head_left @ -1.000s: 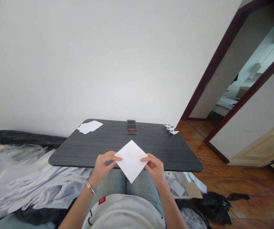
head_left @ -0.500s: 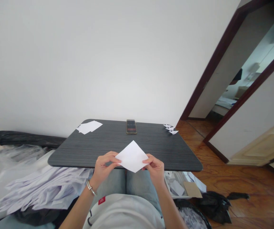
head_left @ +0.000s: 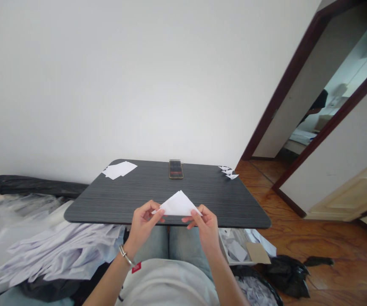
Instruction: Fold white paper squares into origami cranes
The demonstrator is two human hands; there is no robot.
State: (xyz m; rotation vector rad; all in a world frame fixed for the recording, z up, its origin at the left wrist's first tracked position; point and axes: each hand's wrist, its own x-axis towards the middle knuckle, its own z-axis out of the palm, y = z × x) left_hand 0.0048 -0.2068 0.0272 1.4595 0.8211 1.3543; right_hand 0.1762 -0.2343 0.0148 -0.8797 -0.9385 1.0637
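Over the near edge of the dark table [head_left: 113,199], both my hands hold a white paper sheet [head_left: 177,205], which is folded into a triangle with its tip pointing away from me. My left hand [head_left: 144,220] pinches the sheet's left corner between thumb and fingers. At the right corner, my right hand [head_left: 204,222] pinches it the same way. A silver bracelet sits on my left wrist.
A phone [head_left: 176,168] lies at the table's far middle. A small stack of white sheets [head_left: 119,169] is at the far left, small folded paper pieces [head_left: 229,172] at the far right. Loose paper heaps [head_left: 55,250] and black bags [head_left: 285,276] cover the floor. An open doorway [head_left: 326,106] is on the right.
The flat square sheet has been folded in half: its near corner came up to the far one, leaving a triangle. Both hands rose slightly and kept their grip.
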